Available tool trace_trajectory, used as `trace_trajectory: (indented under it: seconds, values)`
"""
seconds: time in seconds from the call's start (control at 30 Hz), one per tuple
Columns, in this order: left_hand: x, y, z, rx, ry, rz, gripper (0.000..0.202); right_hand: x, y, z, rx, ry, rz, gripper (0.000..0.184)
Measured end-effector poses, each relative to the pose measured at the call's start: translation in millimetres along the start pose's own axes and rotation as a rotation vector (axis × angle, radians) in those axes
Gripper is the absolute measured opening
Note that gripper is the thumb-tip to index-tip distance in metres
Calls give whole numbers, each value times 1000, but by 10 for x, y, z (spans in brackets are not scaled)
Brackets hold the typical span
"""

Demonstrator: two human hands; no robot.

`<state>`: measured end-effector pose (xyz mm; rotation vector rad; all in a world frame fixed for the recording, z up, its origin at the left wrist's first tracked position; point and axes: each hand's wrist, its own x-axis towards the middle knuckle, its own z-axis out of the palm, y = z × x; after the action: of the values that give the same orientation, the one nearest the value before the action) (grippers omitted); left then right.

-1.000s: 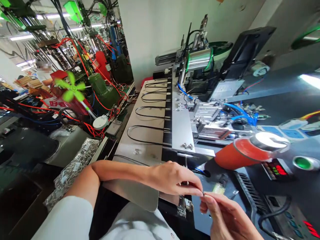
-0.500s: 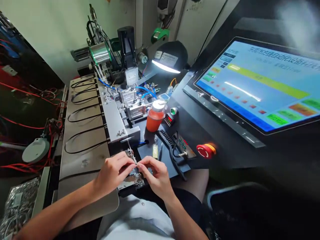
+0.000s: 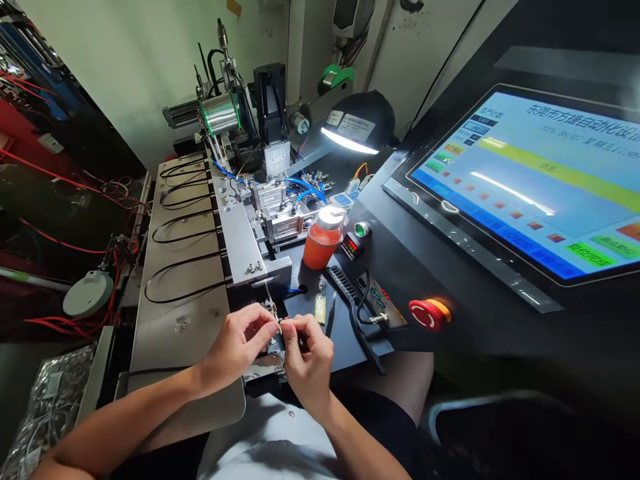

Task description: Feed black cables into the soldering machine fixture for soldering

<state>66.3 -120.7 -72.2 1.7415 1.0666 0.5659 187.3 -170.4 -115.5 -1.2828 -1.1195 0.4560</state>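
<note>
My left hand (image 3: 245, 343) and my right hand (image 3: 311, 357) meet fingertip to fingertip over a small metal fixture (image 3: 273, 350) at the near end of the machine. Both are closed in a pinch. A small, pale, thin piece shows between the fingertips, but its kind is too small to make out. The right fingers are curled in, with the thumb on top. Much of the fixture lies hidden beneath the hands. Just behind them a thin metal rod (image 3: 269, 290) runs down from the silver machine plate (image 3: 243, 240).
Black cables (image 3: 183, 283) lie looped on the metal tray (image 3: 160, 340) at left. An orange-red bottle (image 3: 321, 243) stands beyond the hands, near tweezers (image 3: 331, 313). At right are a red emergency stop button (image 3: 429, 315) and a touchscreen (image 3: 530, 180). A lit lamp (image 3: 357, 123) hangs over the machine.
The camera view has shifted, so the scene sits further right. My right hand has rolled and its fingers have curled in more. Both hands stay together above the fixture.
</note>
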Motion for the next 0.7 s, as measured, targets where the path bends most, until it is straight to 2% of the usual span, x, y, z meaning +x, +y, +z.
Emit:
trace_trajectory:
  seconds: [0.07,0.17,0.23,0.37,0.7]
  values:
    - [20,-6,-36,50,13,2,29,48,35,-56,33,-104,59,25]
    - [81,-31,-97,257,80,65,26,110,125,-166,75,-204,144,27]
    - [127,-67,-117,381,100,80,24,124,183,-225,71,-192,202,28]
    - [189,-131,-103,495,73,14,24,104,244,-280,60,-172,261,33]
    - [207,-159,-82,568,80,-58,23,112,301,-290,58,-195,250,33]
